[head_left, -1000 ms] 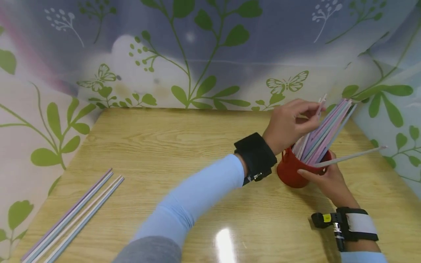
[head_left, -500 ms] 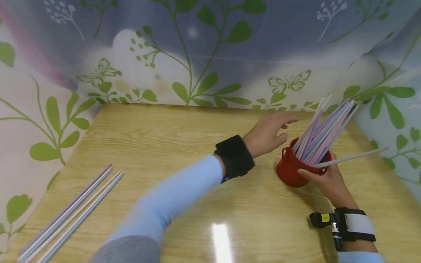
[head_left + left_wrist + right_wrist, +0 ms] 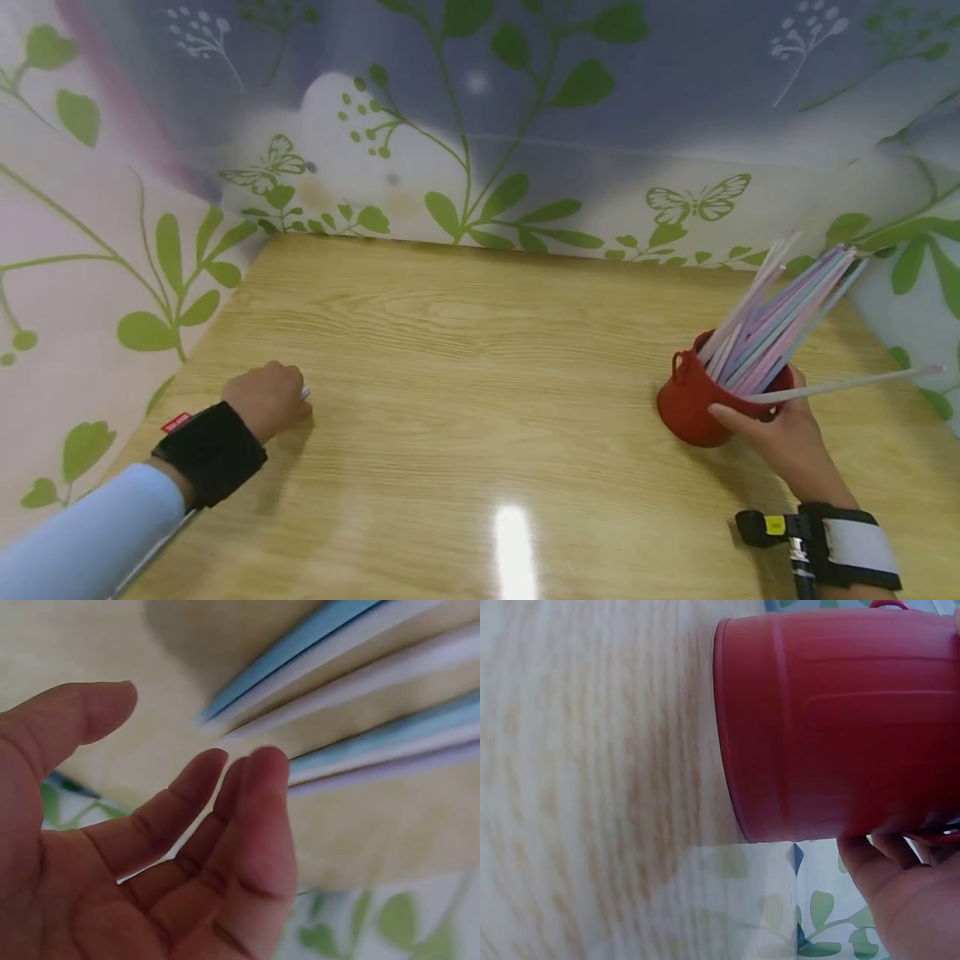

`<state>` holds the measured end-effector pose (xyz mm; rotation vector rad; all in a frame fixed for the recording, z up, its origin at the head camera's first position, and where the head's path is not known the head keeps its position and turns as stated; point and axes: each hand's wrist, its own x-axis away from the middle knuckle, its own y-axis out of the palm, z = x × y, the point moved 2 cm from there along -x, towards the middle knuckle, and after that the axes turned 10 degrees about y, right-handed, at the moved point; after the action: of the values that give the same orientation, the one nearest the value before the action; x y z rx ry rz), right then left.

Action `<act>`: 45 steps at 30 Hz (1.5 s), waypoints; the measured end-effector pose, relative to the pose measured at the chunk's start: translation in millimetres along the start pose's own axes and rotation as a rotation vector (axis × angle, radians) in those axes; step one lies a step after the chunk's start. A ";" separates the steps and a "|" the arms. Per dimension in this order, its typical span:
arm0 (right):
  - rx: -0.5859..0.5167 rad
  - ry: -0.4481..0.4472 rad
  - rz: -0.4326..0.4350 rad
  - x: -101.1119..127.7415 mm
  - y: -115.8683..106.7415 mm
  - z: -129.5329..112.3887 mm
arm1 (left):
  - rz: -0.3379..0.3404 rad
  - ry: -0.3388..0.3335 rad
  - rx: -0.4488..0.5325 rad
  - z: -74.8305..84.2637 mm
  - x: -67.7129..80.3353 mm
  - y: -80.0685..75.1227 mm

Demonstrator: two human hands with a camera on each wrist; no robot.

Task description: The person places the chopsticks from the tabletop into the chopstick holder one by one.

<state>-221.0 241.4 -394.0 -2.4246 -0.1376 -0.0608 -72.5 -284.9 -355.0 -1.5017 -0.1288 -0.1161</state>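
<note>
My left hand (image 3: 268,402) is at the left side of the table, over several thin pastel sticks (image 3: 390,754) that it mostly hides in the head view. In the left wrist view, the thumb stands apart from the loosely bent fingers, whose tips are close to the stick ends; nothing is between them. At the right, my right hand (image 3: 787,437) grips a small red bucket (image 3: 693,408), thumb on its near side. Many more pastel sticks (image 3: 780,325) lean upright inside the bucket, and one whitish stick (image 3: 855,383) slants far out over its rim to the right.
A wood-grain table (image 3: 480,358) lies beneath both hands. Behind it and along its sides hangs a leaf-and-butterfly printed backdrop (image 3: 517,125). The bucket has a small loop handle (image 3: 679,367) on its left side.
My left hand let go of a stick at the bucket, then swung left across the table to the lying sticks. The right hand keeps holding the bucket. The head view has shifted slightly.
</note>
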 end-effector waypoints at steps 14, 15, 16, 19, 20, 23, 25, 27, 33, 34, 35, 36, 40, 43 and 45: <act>-0.019 -0.034 0.030 -12.4 -2.8 18.6 | 0.185 0.048 -0.103 1.3 4.9 30.6; -0.015 -0.030 0.027 -8.7 -2.8 13.9 | 0.207 0.064 -0.117 2.2 4.7 31.1; -0.018 -0.034 0.024 -4.2 -3.3 7.6 | 0.220 0.077 -0.125 2.7 4.3 31.7; -0.029 -0.033 0.010 4.3 -4.2 -3.7 | 0.249 0.132 -0.160 2.7 3.1 33.7; -0.015 -0.032 0.018 4.5 -4.4 -3.3 | 0.260 0.146 -0.166 2.6 2.3 32.9; 0.000 -0.037 0.016 3.1 -4.7 0.4 | 0.291 0.180 -0.134 8.0 0.0 18.1; 0.010 -0.038 0.018 3.2 -5.1 1.9 | 0.340 0.222 -0.079 18.9 -3.7 -6.5; 0.013 -0.034 0.019 4.5 -5.3 1.6 | 0.428 0.275 0.009 38.0 -7.2 -43.6; -0.005 -0.026 0.018 11.6 -5.4 -8.5 | 1.002 0.712 0.312 124.8 -17.2 -166.3; -0.003 -0.026 0.021 11.8 -5.6 -9.7 | 1.117 0.837 0.381 140.7 -23.8 -180.6; -0.004 -0.026 0.021 12.1 -5.6 -11.0 | 1.223 0.968 0.448 157.3 -32.1 -191.4; -0.006 -0.027 0.018 12.2 -5.6 -12.1 | 1.298 1.098 0.530 174.4 -42.8 -198.1; -0.010 -0.040 0.017 11.8 -5.4 -14.2 | 1.259 1.345 0.706 245.5 -70.7 -199.8; -0.031 -0.064 0.017 10.8 -4.4 -13.9 | 1.012 1.252 0.767 293.5 -71.4 -183.2; -0.051 -0.079 0.018 11.1 -3.3 -14.5 | 0.873 1.194 0.767 316.6 -74.9 -167.0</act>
<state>-210.5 235.4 -380.0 -2.4801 -0.1516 0.0399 -176.8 19.7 -181.7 -0.4448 1.2845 -0.2055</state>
